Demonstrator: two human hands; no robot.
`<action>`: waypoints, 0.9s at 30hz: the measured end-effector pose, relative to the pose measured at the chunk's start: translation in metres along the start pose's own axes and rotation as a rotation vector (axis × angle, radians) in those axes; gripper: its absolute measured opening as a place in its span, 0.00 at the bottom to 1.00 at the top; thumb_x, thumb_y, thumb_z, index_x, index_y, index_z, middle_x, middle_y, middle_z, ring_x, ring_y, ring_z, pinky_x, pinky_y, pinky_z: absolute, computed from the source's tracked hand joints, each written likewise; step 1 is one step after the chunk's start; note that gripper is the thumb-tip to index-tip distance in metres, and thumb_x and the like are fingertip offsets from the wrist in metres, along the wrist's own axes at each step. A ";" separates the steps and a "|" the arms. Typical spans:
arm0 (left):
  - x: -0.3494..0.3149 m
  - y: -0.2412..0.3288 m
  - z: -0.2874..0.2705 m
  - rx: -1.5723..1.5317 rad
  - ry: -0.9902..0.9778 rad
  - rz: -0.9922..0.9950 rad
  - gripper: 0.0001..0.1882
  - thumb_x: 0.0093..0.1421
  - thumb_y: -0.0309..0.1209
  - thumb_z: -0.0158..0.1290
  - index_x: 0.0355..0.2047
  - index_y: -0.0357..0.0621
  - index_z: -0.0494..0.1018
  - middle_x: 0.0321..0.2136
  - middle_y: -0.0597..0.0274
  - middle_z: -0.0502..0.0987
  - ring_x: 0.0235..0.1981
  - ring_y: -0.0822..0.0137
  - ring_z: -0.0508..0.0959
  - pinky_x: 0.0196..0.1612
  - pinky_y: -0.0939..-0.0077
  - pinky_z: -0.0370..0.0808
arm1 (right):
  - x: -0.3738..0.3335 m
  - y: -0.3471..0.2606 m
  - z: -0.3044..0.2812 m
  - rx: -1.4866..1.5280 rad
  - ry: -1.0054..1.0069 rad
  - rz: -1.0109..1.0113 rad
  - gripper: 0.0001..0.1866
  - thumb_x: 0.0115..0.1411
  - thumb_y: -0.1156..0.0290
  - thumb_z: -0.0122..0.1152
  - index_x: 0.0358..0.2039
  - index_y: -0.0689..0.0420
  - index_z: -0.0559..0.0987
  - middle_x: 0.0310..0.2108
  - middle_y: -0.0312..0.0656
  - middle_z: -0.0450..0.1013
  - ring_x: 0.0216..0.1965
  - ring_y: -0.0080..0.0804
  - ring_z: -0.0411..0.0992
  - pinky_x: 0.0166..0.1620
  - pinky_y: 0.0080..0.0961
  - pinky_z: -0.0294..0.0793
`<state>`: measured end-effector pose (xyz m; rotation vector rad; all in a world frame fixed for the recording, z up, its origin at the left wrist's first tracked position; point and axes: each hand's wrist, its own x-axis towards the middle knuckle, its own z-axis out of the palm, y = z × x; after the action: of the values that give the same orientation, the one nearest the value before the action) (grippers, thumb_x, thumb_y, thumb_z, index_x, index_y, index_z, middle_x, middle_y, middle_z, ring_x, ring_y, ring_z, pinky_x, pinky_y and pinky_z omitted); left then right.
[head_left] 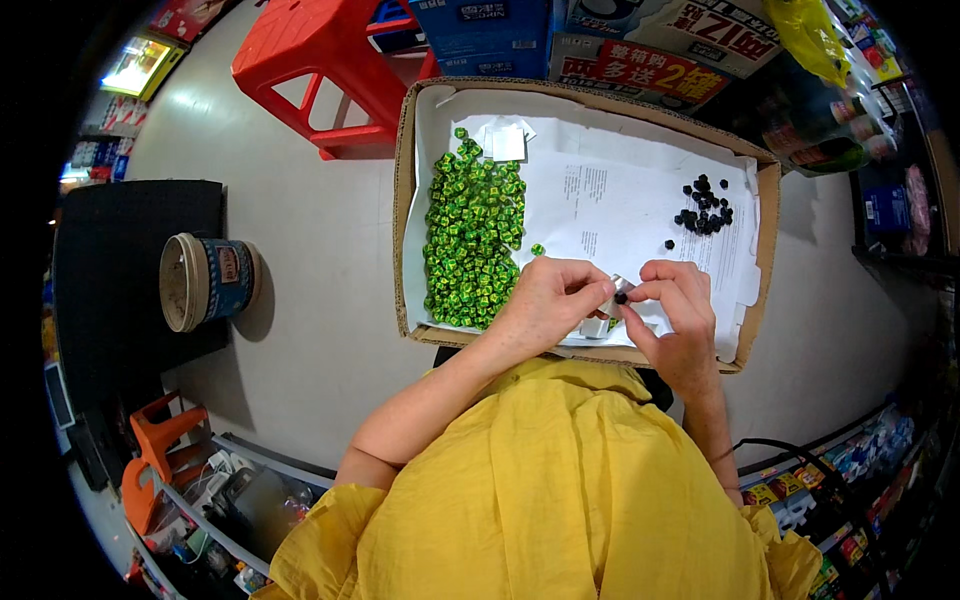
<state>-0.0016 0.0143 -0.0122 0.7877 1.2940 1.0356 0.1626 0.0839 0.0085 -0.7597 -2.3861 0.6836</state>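
Note:
Over the near edge of a shallow cardboard box (770,230) lined with white paper, my two hands meet. My left hand (555,300) is closed, pinching a small shiny whitish piece (616,284), like a little packet or sheet. Against that piece, the fingertips of my right hand (682,315) pinch a small black many-sided die (621,298). To the left lies a large heap of green dice (470,240), and one green die (537,249) sits apart. Several black dice (706,208) are scattered at the right. Small white squares (596,328) lie partly hidden below my hands.
More white squares (506,142) lie beyond the green heap. A red plastic stool (330,70) and stacked cartons (480,40) stand behind the box. Glass bottles (830,130) are at the back right. At left, a bucket (205,282) stands beside a dark panel (120,260).

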 end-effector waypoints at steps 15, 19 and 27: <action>-0.014 0.012 -0.008 -0.429 0.011 -0.158 0.07 0.51 0.25 0.57 0.29 0.34 0.76 0.24 0.62 0.77 0.23 0.76 0.75 0.30 0.83 0.73 | -0.007 0.000 -0.008 0.074 0.090 -0.147 0.16 0.35 0.76 0.67 0.28 0.51 0.76 0.32 0.35 0.66 0.33 0.30 0.63 0.39 0.29 0.55; -0.019 0.017 -0.008 -0.461 -0.013 -0.170 0.07 0.51 0.25 0.58 0.28 0.33 0.75 0.23 0.61 0.77 0.23 0.76 0.74 0.29 0.84 0.72 | -0.004 -0.003 -0.005 -0.038 0.108 -0.315 0.16 0.33 0.75 0.67 0.26 0.47 0.76 0.30 0.33 0.64 0.31 0.28 0.62 0.39 0.31 0.53; -0.028 0.026 -0.009 -0.406 -0.028 -0.095 0.04 0.49 0.23 0.59 0.26 0.36 0.75 0.24 0.61 0.77 0.24 0.77 0.75 0.31 0.84 0.71 | 0.003 -0.013 -0.007 0.055 0.046 -0.194 0.11 0.39 0.75 0.64 0.25 0.51 0.74 0.29 0.35 0.63 0.32 0.30 0.61 0.40 0.29 0.52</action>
<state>-0.0140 -0.0028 0.0205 0.4261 1.0385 1.1572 0.1604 0.0786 0.0227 -0.5071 -2.3510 0.6413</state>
